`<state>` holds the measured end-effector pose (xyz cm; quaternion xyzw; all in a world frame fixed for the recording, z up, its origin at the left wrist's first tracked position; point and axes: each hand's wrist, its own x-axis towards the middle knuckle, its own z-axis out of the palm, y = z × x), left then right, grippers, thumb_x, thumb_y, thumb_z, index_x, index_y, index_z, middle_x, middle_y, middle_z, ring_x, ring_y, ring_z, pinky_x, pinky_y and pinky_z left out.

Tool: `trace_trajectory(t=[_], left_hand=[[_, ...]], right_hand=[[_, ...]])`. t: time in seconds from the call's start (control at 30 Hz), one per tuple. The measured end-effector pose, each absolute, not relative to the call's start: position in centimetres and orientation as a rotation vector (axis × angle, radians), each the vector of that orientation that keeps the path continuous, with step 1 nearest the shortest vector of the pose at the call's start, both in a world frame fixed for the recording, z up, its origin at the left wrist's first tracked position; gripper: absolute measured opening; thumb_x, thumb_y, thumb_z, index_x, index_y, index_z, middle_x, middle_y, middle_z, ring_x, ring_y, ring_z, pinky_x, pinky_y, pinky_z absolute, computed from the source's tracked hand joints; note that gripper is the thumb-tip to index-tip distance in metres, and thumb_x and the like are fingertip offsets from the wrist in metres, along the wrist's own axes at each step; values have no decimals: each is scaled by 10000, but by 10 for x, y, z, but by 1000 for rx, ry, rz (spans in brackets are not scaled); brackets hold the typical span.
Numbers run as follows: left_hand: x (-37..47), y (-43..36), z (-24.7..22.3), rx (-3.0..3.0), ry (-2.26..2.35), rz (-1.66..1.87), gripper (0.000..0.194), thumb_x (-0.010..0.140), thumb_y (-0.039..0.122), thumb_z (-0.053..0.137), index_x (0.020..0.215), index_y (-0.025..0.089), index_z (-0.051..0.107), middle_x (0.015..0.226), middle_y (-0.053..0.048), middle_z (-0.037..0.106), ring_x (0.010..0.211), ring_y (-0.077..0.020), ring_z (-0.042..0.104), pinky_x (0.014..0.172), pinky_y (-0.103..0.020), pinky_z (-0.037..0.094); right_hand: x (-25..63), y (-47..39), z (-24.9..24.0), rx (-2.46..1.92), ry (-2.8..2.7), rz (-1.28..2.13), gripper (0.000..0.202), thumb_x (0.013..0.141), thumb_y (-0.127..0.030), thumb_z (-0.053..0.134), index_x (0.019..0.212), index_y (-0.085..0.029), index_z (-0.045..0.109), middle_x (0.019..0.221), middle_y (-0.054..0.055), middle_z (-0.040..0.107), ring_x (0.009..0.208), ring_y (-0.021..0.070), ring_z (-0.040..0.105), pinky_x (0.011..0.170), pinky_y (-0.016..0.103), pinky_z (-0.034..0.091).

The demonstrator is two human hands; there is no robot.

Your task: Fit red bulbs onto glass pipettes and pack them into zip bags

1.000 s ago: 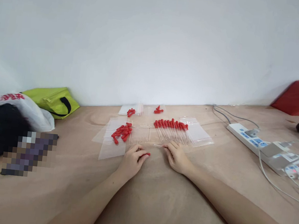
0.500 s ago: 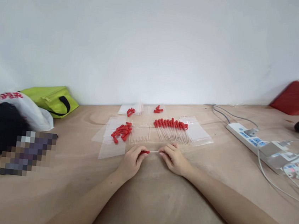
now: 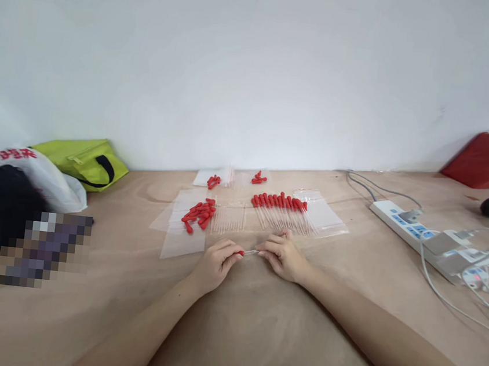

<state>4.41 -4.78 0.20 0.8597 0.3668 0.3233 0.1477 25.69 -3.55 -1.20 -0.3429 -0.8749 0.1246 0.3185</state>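
Observation:
Between finger and thumb, my left hand [image 3: 217,264] pinches a red rubber dropper bulb [image 3: 241,253]. My right hand [image 3: 284,256] grips a thin clear dropper tube [image 3: 251,251], whose end meets the bulb's mouth; how far it sits inside cannot be made out. Just beyond my hands lies a row of droppers [image 3: 280,210] with red bulbs fitted on clear tubes. To its left are bare clear tubes [image 3: 229,218] side by side. A pile of loose red bulbs [image 3: 199,216] rests on a clear plastic bag [image 3: 181,246].
Two small groups of red bulbs [image 3: 214,181] lie on bags near the wall. Another flat bag [image 3: 328,218] is right of the dropper row. A power strip [image 3: 401,226] with cables stands at right. Several bags, including a lime-green one [image 3: 85,160], crowd the left.
The bulb and tube have tilted slightly, the bulb end now a little lower. Less of the bulb shows past my left fingers. Things on the table stay put.

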Motion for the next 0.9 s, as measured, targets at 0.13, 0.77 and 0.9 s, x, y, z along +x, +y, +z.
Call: trace_trajectory(t=[0.13, 0.77, 0.9], left_hand=[[44, -48, 0, 2555, 1025, 965, 196, 874, 235, 422, 848, 161, 602, 742, -42, 606, 705, -145, 546, 674, -270, 435], [43, -51, -3, 2688, 995, 910, 167, 868, 241, 433, 816, 165, 572, 747, -40, 607, 711, -154, 514, 706, -298, 412], [45, -51, -2, 2695, 970, 913, 159, 864, 231, 440, 809, 159, 570, 740, -42, 605, 704, -155, 511, 695, -295, 412]], right_hand=[[257, -34, -10, -890, -2333, 272, 185, 867, -211, 426, 870, -202, 611, 761, 12, 627, 710, 118, 532, 780, 331, 206], [242, -46, -10, -894, -2392, -19, 226, 834, -182, 391, 735, -162, 593, 661, 20, 576, 600, 114, 442, 670, 313, 201], [239, -45, -12, -903, -2400, 1, 233, 837, -184, 388, 724, -161, 591, 661, 21, 582, 597, 116, 438, 666, 313, 200]])
